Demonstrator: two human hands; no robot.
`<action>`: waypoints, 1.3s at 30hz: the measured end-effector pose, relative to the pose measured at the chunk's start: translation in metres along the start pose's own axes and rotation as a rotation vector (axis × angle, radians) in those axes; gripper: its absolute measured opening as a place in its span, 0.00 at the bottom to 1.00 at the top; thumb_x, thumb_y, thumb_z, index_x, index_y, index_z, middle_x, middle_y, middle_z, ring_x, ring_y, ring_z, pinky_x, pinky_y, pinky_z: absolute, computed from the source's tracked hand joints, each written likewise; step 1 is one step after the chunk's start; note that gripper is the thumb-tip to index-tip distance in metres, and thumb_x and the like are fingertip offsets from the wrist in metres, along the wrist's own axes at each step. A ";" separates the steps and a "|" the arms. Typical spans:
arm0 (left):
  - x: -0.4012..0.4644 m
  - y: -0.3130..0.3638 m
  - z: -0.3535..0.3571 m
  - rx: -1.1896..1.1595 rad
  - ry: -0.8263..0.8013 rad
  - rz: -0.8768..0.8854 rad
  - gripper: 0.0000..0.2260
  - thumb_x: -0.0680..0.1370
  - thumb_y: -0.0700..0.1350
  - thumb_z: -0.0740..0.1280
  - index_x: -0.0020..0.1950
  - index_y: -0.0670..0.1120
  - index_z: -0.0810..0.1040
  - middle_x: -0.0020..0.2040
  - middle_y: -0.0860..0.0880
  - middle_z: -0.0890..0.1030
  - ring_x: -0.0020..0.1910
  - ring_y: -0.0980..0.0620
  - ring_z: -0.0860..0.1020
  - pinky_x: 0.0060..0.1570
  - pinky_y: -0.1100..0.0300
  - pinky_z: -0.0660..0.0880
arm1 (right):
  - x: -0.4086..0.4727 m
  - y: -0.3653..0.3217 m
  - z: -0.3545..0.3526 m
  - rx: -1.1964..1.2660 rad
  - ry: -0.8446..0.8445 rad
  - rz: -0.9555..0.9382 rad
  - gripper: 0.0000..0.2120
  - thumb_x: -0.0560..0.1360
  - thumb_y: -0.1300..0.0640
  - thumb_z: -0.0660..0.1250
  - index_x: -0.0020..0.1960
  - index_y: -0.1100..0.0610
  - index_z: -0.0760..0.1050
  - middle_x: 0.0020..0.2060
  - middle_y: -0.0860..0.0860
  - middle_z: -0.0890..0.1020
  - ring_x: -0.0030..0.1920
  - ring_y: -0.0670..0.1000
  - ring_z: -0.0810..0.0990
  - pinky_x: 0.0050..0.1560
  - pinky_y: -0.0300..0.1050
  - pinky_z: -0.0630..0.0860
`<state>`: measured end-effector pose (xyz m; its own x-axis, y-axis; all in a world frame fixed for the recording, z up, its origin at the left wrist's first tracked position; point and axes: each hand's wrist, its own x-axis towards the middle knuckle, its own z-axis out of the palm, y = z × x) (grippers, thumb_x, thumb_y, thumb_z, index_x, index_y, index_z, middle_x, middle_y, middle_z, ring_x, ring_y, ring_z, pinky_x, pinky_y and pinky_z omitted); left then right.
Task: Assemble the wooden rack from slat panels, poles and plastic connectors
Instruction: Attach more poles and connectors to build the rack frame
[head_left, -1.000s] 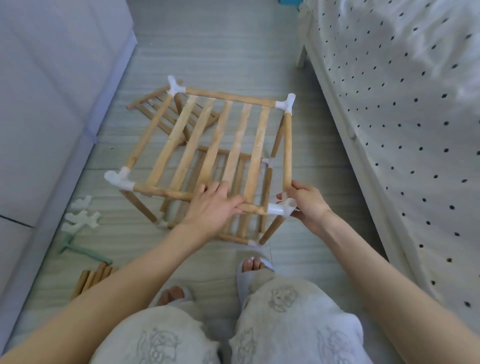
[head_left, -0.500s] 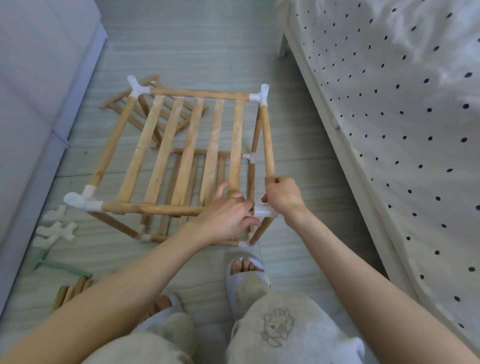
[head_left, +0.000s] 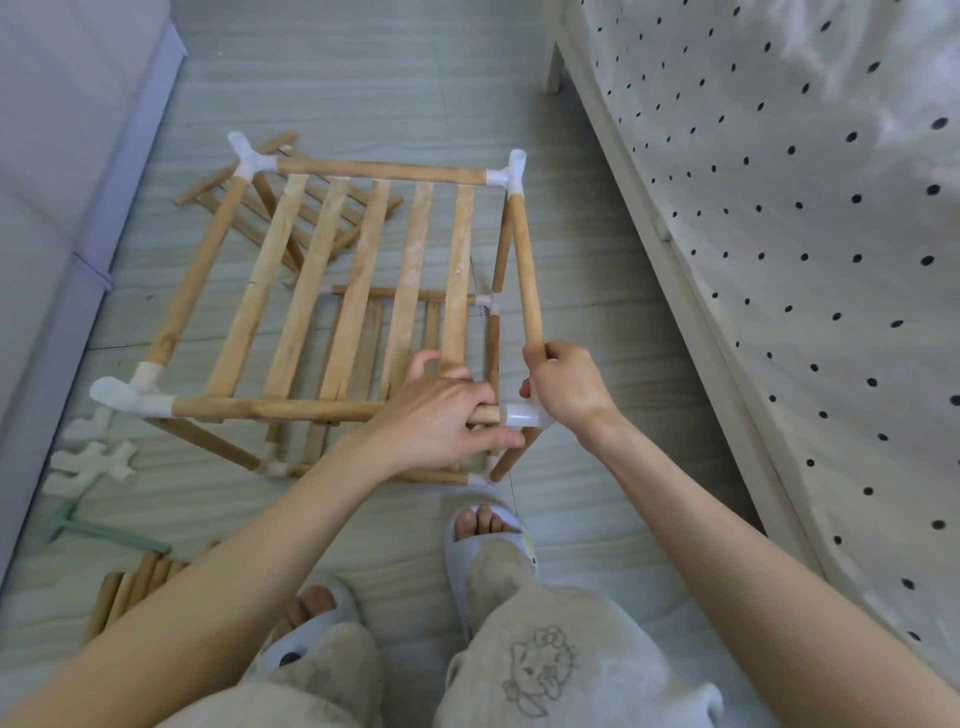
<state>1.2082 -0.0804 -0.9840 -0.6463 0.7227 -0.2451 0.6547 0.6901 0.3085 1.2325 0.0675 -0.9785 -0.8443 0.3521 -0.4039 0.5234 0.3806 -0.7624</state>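
Loose poles (head_left: 130, 592), lower left of frame: bundled on the floor, unused.

Spare connectors (head_left: 91, 462), left edge: white, lying on the floor beside a green tool (head_left: 98, 535) (kind unclear).

Left hand (head_left: 441, 421), centre: fingers curled round the near top pole (head_left: 270, 408) at its right end.

Right hand (head_left: 566, 384), just right of centre: grips the lower end of the right side pole (head_left: 524, 260), directly above the white corner connector (head_left: 522, 415).

Risk, judged: this corner looks part-seated; a skewed push could pop a pole out, or rack the frame and loosen the far corners.

Rack (head_left: 343, 280), centre: standing on the floor, upper slat panel above a lower one.

Spare slat panel (head_left: 260, 213), upper left: flat on the floor behind the rack.

Bed (head_left: 779, 260), right: close alongside; could crowd the elbow.
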 end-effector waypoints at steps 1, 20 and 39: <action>0.001 -0.001 -0.002 -0.004 0.003 -0.001 0.21 0.73 0.68 0.55 0.43 0.51 0.71 0.36 0.59 0.68 0.46 0.58 0.65 0.68 0.52 0.48 | 0.000 0.001 -0.001 0.006 -0.007 -0.003 0.12 0.80 0.53 0.55 0.44 0.59 0.73 0.33 0.51 0.78 0.39 0.51 0.75 0.35 0.41 0.68; 0.011 0.009 0.005 0.083 0.050 -0.013 0.18 0.77 0.65 0.54 0.44 0.52 0.72 0.39 0.56 0.73 0.51 0.57 0.69 0.67 0.50 0.50 | -0.001 0.005 0.010 -0.102 0.120 0.094 0.15 0.77 0.56 0.49 0.49 0.59 0.74 0.45 0.58 0.82 0.49 0.60 0.78 0.52 0.53 0.75; -0.009 -0.014 0.010 -0.080 0.290 -0.052 0.19 0.76 0.61 0.61 0.59 0.49 0.72 0.41 0.57 0.71 0.56 0.54 0.73 0.69 0.58 0.52 | 0.007 -0.013 0.029 0.148 0.055 0.096 0.13 0.80 0.55 0.50 0.51 0.59 0.72 0.32 0.51 0.77 0.42 0.54 0.76 0.50 0.50 0.74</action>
<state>1.2086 -0.0966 -0.9952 -0.7704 0.6375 0.0071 0.5926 0.7119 0.3768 1.2166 0.0406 -0.9859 -0.7814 0.4286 -0.4536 0.5757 0.2144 -0.7891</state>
